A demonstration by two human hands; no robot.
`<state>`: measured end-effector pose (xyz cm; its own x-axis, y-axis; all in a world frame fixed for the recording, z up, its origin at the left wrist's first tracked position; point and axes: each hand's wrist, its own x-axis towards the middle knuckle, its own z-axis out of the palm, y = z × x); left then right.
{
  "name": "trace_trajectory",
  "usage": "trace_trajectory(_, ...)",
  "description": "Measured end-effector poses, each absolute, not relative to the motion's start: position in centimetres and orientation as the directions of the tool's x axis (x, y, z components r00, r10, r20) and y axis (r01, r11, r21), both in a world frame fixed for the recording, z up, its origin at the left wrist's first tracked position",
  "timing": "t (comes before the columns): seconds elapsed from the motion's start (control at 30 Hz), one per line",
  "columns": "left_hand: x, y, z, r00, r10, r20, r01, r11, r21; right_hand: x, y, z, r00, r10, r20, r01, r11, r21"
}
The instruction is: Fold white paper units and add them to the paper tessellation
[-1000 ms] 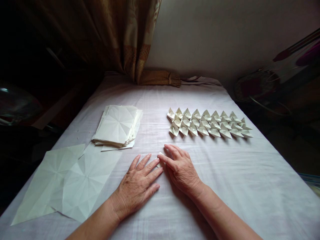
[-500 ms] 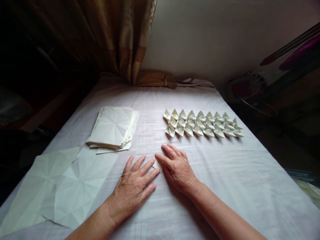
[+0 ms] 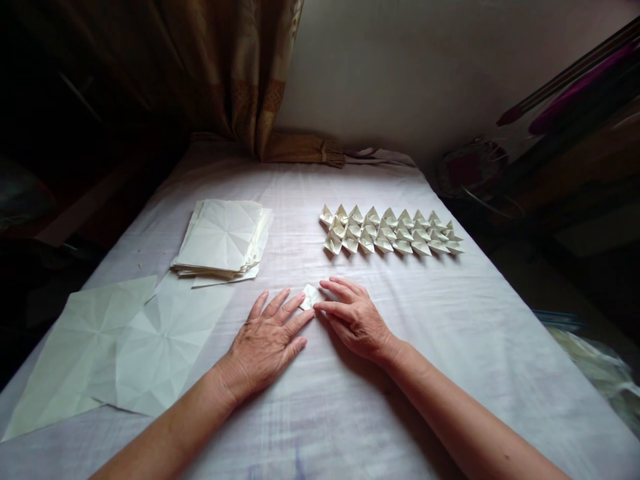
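Note:
A small folded piece of white paper lies flat on the cloth between my hands. My left hand rests palm down with fingers spread, its fingertips on the near left edge of the folded paper. My right hand is on the other side, fingers stretched out, the index fingertip touching the paper's right corner. Neither hand grips it. Part of the paper is hidden under the left fingers. Beyond the right hand stand rows of small folded paper boats, pointed ends up.
A stack of creased square sheets lies at the left. Nearer me, two large creased sheets overlap. The cloth-covered surface reaches back to a brown curtain. Plastic-wrapped items are beyond its right edge.
The right fingers have lifted off the paper and shifted slightly right, so more of it shows. The whole view has also shifted a little. The left hand remains spread beside the paper.

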<state>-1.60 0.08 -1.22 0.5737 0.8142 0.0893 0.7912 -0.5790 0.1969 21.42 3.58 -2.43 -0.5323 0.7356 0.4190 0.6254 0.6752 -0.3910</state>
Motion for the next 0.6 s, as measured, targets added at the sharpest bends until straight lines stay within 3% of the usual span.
trace_trajectory(0.33, -1.6, 0.1, -1.3, 0.571, 0.814, 0.109, 0.794, -0.581, 0.18, 21.3, 2.6, -1.3, -0.654, 0.648, 0.389, 0.609, 0.757, -0.237)
trace_trajectory(0.6, -1.5, 0.3, -1.0, 0.605, 0.785, 0.134, 0.771, -0.619, 0.148, 20.9, 2.5, -1.0, -0.548, 0.733, 0.402, 0.699, 0.666, -0.261)
